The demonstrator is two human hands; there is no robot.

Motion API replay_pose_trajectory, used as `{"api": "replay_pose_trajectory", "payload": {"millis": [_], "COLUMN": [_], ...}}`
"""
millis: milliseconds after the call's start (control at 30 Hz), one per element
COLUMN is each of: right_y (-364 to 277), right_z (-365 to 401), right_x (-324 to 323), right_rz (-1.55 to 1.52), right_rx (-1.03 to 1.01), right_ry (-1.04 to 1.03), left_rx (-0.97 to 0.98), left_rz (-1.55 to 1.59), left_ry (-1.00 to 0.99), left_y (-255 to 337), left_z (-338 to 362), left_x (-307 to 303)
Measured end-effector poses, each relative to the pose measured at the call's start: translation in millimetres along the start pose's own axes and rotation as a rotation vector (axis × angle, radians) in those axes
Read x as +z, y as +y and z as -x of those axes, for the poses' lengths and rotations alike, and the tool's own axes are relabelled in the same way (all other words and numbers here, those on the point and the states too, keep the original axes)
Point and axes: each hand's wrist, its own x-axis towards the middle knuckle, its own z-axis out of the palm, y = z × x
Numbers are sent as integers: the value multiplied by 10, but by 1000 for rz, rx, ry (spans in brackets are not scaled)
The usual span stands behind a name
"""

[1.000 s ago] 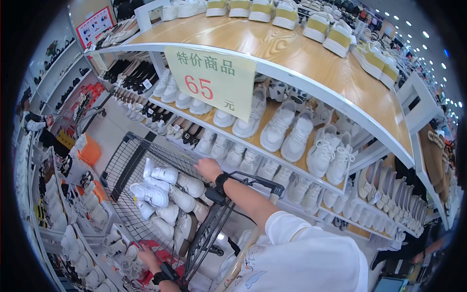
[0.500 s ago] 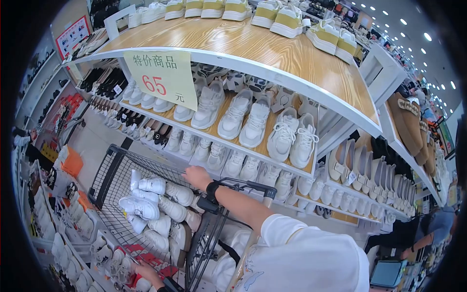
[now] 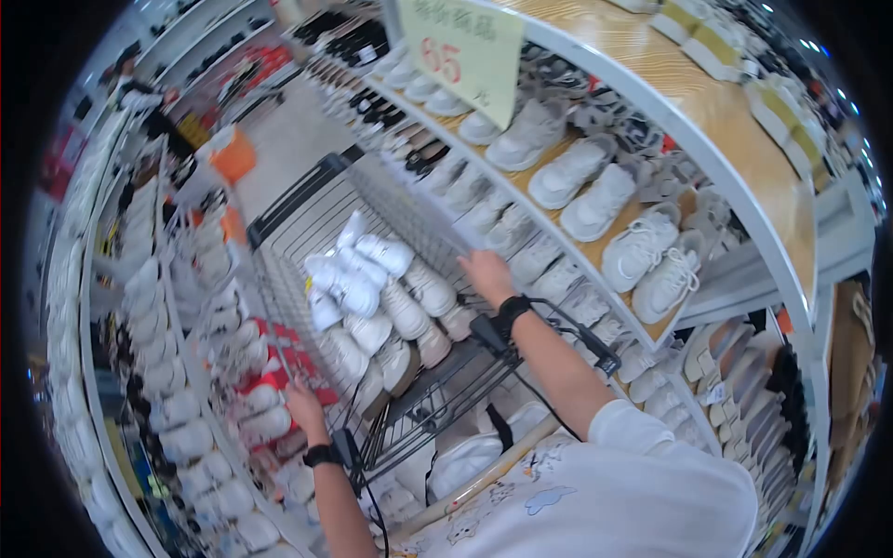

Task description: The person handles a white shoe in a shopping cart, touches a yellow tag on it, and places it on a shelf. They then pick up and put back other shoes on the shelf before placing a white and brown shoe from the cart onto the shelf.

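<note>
A wire shopping cart (image 3: 296, 199) stands in front of me, with several white and pale sneakers (image 3: 402, 307) piled in its basket. On the cart's right side rim, my right hand (image 3: 487, 277) is closed, with a black band at the wrist. My left hand (image 3: 304, 409) is closed at the left side rim, also with a black band at its wrist. Blur softens the fingers of both hands. Close to my body, a white bag with a black strap (image 3: 479, 458) lies below the basket's near end, partly hidden by the cart frame.
To the right, a shelf rack (image 3: 642, 70) carries rows of white shoes and a yellow price sign (image 3: 462, 58) reading 65. Racks of shoes (image 3: 191, 437) line the left. An orange item (image 3: 231, 154) is beyond the cart, and another person (image 3: 139, 98) stands far left.
My view has swung round, so the cart and both hands appear farther right. More of my left forearm shows, and a person has come into sight at upper left. Both hands remain at the cart.
</note>
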Motion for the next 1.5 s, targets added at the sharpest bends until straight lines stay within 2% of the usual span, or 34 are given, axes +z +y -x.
{"api": "replay_pose_trajectory", "payload": {"millis": [100,167,367,467,567,633,700,733,800,833,900,967,1000,1067,1100,1133,1167,1200,1233,1267,1300,1367,1433,1467,1500], "right_y": [140,249,350,367,389,457,423,411,392,375,416,398,378,327,349,333,333,331,326,311,308,307,291,285,272], "right_z": [68,146,344,438,506,538,597,628,659,665,687,726,731,758,781,808,823,840,850,862,847,893,915,903,899], "right_x": [43,60,38,-9,18,-10,12,26,17,11,-6,29,42,49,48,40,51,61,77,74,58,58,83,74,60], "right_rz": [-26,-31,-27,2,34,39,37,30,10,13,20,35,43,62,62,40,51,42,31,50,58,-13,-2,12,13], "right_rx": [48,28,36,13,41,18,29,36,18,26,27,31,28,52,70,64,73,70,67,84,90,92,113,122,128], "right_ry": [8,6,-1,5,-24,-24,-10,-10,12,18,-15,-5,3,0,-12,17,27,29,30,26,27,18,21,31,39], "left_rx": [-132,-93,-178,-189,-139,-190,89,97,372,381,558,482,492,264,275,133,-10,46,53,-161,-377,-366,-320,-303,-294], "left_rz": [-16,-29,-31,-43,-12,37,56,50,-194,-188,20,173,182,197,199,246,295,445,452,434,409,376,722,1078,1080], "left_ry": [-112,-29,-46,-115,-28,-64,170,170,372,371,132,-121,-123,-360,-356,-429,-506,-643,-652,-684,-709,-729,-720,-600,-606], "left_y": [274,264,251,276,219,325,237,296,480,538,707,734,745,800,853,845,804,360,489,682,735,790,753,774,809], "left_z": [206,355,616,710,811,891,910,923,928,874,799,700,609,429,356,251,128,-90,-93,-72,-101,-155,-170,-112,-156], "left_x": [-285,-296,-349,-421,-391,-487,-462,-504,-502,-429,-200,217,420,841,1023,1237,1569,2561,2486,2208,2221,2194,2214,2239,2195]}}
